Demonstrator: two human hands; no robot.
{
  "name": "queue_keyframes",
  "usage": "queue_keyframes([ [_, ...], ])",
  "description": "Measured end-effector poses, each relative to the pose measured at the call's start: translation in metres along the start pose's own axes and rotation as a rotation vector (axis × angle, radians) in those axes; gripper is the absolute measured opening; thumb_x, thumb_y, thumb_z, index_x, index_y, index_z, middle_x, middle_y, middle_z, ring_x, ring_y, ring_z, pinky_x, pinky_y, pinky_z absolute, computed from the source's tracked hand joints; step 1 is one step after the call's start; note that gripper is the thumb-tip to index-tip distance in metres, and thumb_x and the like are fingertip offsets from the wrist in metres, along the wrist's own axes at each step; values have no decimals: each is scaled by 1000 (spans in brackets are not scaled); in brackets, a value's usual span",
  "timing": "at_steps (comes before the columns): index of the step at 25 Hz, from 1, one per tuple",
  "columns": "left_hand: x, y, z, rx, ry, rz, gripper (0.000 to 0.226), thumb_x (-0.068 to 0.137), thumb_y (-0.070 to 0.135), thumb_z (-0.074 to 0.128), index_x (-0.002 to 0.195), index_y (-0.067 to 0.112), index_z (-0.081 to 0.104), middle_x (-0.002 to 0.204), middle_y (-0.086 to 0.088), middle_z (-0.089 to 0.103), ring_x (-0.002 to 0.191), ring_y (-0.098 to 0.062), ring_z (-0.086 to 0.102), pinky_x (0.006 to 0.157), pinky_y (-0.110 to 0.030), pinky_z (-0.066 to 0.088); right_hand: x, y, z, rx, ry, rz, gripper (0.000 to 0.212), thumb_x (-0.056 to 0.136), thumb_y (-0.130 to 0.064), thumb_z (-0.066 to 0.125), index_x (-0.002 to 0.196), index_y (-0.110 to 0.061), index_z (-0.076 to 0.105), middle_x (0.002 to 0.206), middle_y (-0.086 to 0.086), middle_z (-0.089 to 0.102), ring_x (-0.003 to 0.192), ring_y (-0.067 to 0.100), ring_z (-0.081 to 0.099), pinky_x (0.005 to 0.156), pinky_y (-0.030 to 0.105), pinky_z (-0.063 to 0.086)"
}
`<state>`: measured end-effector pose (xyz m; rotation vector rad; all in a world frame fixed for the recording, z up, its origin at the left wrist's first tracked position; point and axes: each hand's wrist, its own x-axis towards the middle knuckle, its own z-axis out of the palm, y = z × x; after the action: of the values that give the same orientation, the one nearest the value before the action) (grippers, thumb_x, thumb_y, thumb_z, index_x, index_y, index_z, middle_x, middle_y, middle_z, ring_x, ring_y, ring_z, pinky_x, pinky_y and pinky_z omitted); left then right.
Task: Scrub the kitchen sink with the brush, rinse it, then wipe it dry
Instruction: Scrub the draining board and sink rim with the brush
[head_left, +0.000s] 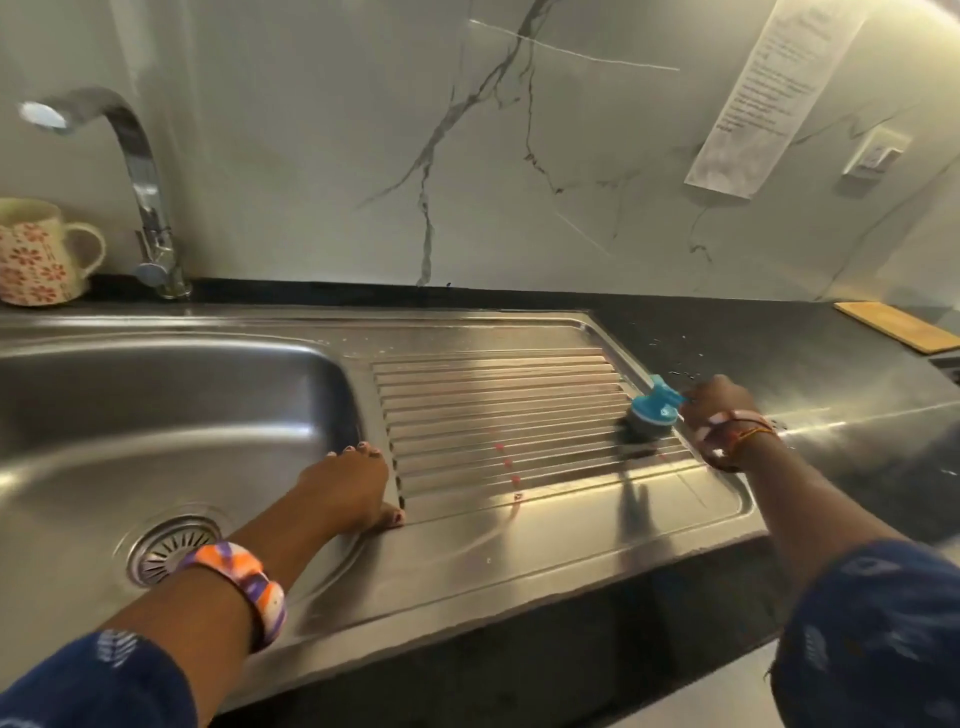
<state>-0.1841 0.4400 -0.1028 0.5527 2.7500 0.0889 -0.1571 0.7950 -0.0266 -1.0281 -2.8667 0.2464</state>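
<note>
The steel sink (171, 395) fills the left, its ribbed drainboard (498, 415) reaching to the right. A round brush (652, 415) with a blue top and dark bristles stands on the drainboard's right end. My right hand (719, 405) grips its blue handle. My left hand (348, 483) rests flat with straight fingers on the rim between basin and drainboard. The drain strainer (174, 543) shows just left of my left wrist.
A chrome tap (140, 182) rises behind the basin, with a flowered mug (36, 254) to its left. A wooden board (898, 327) lies on the black counter (769, 338) at far right. Water drops dot the counter near the brush.
</note>
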Motion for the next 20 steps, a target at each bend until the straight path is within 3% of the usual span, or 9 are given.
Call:
queue_keyframes([
  [4,4,7,-6,57,-23,-24,62,86,49,59,131,7,50,134,-11,51,119,-26,53,94,-31,43,-64,-57,31,132,-31,-136,36,95,-14,51,124,6,53,126,23,57,113,36,57,89,36,45],
  [6,6,9,-8,82,-47,-33,56,86,48,60,126,9,55,130,-10,56,116,-26,56,90,-31,45,-112,-95,55,114,-13,-371,35,97,-23,46,127,-7,53,122,18,61,111,34,58,87,34,46],
  [9,6,13,-14,105,-45,-51,53,85,47,62,123,11,58,126,-8,59,112,-24,58,84,-29,47,-137,-131,67,224,-70,-640,36,97,-17,43,131,-12,55,116,18,65,102,31,61,85,30,45],
  [11,6,15,-17,114,-45,-55,54,84,48,62,124,12,57,126,-8,59,112,-24,58,84,-28,46,-121,-126,62,442,-170,-571,34,94,-15,49,126,-10,60,94,14,69,72,14,60,64,18,42],
  [14,5,15,-15,92,-56,-47,50,83,47,63,119,12,61,120,-7,63,107,-24,60,86,-30,48,-71,-77,49,627,-200,-285,29,92,-13,55,118,-5,65,57,-2,50,42,1,41,41,10,30],
  [16,2,15,-15,55,-50,-59,49,84,46,63,118,10,60,119,-7,63,107,-24,60,86,-30,48,-31,-40,31,558,-140,-141,29,92,-12,55,118,-2,64,60,2,52,50,10,47,47,17,35],
  [18,1,15,-17,19,-36,-77,48,84,44,64,118,10,59,120,-7,62,108,-24,60,86,-30,47,-1,-13,15,381,-48,-26,32,93,-15,54,121,-5,62,91,16,67,81,28,62,69,27,44],
  [20,2,17,-18,9,-44,-88,48,83,44,65,118,10,59,119,-7,62,108,-25,59,87,-31,47,-2,-11,8,257,41,58,34,94,-18,52,122,-2,60,118,23,62,107,36,59,87,37,46],
])
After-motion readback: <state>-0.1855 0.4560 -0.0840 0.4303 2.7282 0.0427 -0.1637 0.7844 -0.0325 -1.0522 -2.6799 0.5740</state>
